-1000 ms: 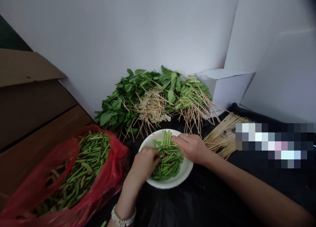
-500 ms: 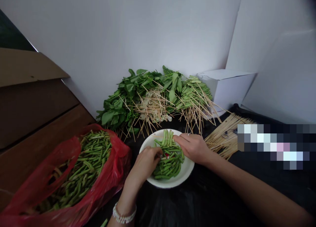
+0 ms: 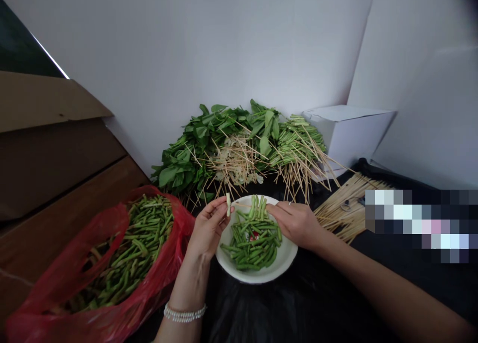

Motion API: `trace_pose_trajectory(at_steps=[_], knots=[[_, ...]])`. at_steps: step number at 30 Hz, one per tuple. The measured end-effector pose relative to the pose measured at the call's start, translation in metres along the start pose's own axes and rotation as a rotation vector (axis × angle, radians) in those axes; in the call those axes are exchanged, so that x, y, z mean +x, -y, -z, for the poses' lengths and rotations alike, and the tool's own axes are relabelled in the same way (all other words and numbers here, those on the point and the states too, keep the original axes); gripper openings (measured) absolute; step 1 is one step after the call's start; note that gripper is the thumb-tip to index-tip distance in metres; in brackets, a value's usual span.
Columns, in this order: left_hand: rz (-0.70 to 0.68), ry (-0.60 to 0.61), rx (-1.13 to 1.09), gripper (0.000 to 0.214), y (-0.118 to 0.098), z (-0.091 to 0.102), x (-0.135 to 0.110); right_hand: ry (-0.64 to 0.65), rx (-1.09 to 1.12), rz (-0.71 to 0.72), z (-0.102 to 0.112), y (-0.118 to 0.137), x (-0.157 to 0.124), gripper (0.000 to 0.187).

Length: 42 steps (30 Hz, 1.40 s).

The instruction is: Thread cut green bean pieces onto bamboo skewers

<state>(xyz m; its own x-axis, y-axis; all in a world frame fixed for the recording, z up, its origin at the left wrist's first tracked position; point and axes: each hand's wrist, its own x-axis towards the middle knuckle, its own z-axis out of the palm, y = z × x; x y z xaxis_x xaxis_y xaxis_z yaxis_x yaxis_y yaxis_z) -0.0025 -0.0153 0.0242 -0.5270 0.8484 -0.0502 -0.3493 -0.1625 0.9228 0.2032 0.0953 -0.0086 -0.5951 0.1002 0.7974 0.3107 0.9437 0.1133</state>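
My left hand (image 3: 212, 224) pinches a short, pale green bean piece (image 3: 228, 204) upright at the left rim of a white bowl (image 3: 287, 258). At the bowl's right rim, my right hand (image 3: 298, 224) is closed on a wooden skewer (image 3: 243, 204) carrying several bean pieces (image 3: 258, 207) side by side. The skewer's bare tip points left, toward the piece in my left hand, with a small gap between them. Below, cut green beans (image 3: 257, 256) lie in the bowl, partly covering a red mark on its bottom.
A red plastic bag (image 3: 179, 233) full of cut beans (image 3: 149, 233) stands at left. Behind the bowl lie leafy greens (image 3: 175, 169), skewered pale pieces (image 3: 237, 159) and a pile of skewered beans (image 3: 298, 139). Loose skewers (image 3: 339, 208) with scissors (image 3: 347, 203) lie right, near a white box (image 3: 354, 134).
My left hand has come up out of the beans to the bowl's left rim, now with a bean piece between its fingers. My right hand stays by the right rim with the skewer.
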Motion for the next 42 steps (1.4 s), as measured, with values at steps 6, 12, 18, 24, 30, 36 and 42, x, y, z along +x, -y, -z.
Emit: trace_pose_trajectory(at_steps=[6, 12, 18, 24, 30, 36, 42], knots=[[0.084, 0.025, -0.124, 0.029, -0.0023, 0.0, -0.0005, 0.01, 0.006, 0.007, -0.0004, 0.0001, -0.0003, 0.025], [0.077, 0.035, -0.139, 0.027, -0.0019, -0.0009, -0.0005, 0.01, 0.004, 0.009, 0.0001, 0.0008, 0.0003, 0.025], [0.066, 0.032, -0.129, 0.028, -0.0007, -0.0016, -0.0004, 0.016, -0.011, 0.022, -0.0001, 0.0007, -0.0001, 0.026], [0.037, 0.021, -0.095, 0.032, 0.0013, -0.0014, -0.0001, 0.021, -0.024, 0.025, -0.0004, 0.0007, -0.0004, 0.025], [-0.016, 0.022, -0.003, 0.034, 0.0056, -0.0055, -0.0013, 0.037, -0.016, 0.025, -0.0002, 0.0007, -0.0006, 0.026], [-0.014, -0.005, 0.041, 0.031, 0.006, -0.0048, -0.0028, 0.022, 0.0, 0.017, -0.0004, 0.0012, -0.0004, 0.025], [0.043, 0.029, 0.032, 0.028, 0.0057, -0.0028, -0.002, 0.017, 0.021, 0.035, -0.0006, 0.0006, -0.0007, 0.025]])
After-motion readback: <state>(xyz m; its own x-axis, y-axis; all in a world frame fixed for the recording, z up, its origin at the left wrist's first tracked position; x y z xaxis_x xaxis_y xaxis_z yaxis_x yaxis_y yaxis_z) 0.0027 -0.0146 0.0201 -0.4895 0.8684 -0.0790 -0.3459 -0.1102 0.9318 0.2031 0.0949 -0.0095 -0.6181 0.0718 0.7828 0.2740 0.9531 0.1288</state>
